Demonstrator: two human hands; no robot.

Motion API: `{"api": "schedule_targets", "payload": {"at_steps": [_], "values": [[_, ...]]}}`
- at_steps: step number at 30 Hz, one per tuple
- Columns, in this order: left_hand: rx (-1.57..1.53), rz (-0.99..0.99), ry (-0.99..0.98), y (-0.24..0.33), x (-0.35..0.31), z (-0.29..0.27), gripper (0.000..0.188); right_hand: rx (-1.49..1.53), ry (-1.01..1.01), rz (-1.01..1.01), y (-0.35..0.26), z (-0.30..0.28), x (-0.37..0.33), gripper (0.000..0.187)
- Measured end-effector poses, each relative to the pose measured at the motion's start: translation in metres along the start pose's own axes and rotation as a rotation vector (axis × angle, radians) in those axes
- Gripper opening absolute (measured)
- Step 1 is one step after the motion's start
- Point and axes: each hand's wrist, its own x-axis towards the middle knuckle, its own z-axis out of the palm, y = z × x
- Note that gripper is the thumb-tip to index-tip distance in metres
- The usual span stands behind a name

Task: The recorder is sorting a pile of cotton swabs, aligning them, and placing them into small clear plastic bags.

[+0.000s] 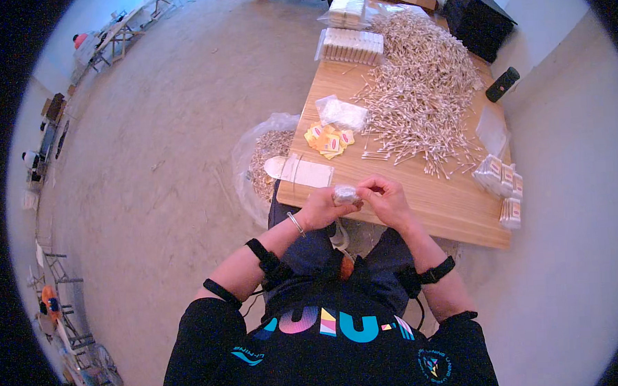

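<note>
At the near edge of the table, a small shiny clear plastic bag (345, 194) with something whitish in it sits in my left hand (319, 209), the fingers closed round it. Close against its right side is my right hand (388, 202), thumb and fingertips pinched at the bag's edge. Just beyond my left hand lies a flat white card (312, 173). Farther off, yellow-orange printed cards (329, 140) form a loose pile beside a stack of clear plastic bags (342, 114). A large heap of cotton swabs (425, 84) spreads across the wooden table (420, 216).
Filled swab packs (499, 181) stand at the table's right edge. Bundled white packs (351, 46) are at the far left corner. A dark cylinder (503, 84) and a black box (477, 20) stand along the wall. A large plastic sack of swabs (247, 161) sits left of the table.
</note>
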Motion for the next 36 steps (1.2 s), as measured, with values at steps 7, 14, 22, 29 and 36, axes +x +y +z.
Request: {"api": "schedule_targets", "payload": {"at_steps": [7,14,22,29,36], "values": [[0.092,-0.013,0.016,0.001,0.008,0.002,0.022,-0.126,0.192,-0.208,0.005,0.004,0.004,0.007],[0.017,0.003,0.006,-0.012,0.012,0.006,0.021,0.074,0.063,-0.038,0.018,0.005,0.006,0.012],[-0.121,0.010,0.255,-0.034,0.024,0.010,0.023,-0.145,0.197,-0.079,0.054,0.005,0.012,0.006],[-0.064,-0.112,0.297,-0.053,0.028,0.016,0.023,-0.223,0.197,-0.081,0.073,0.005,0.015,0.007],[-0.031,-0.189,0.286,-0.037,0.031,0.010,0.020,-0.168,0.195,-0.127,0.067,0.010,0.022,0.015]]}}
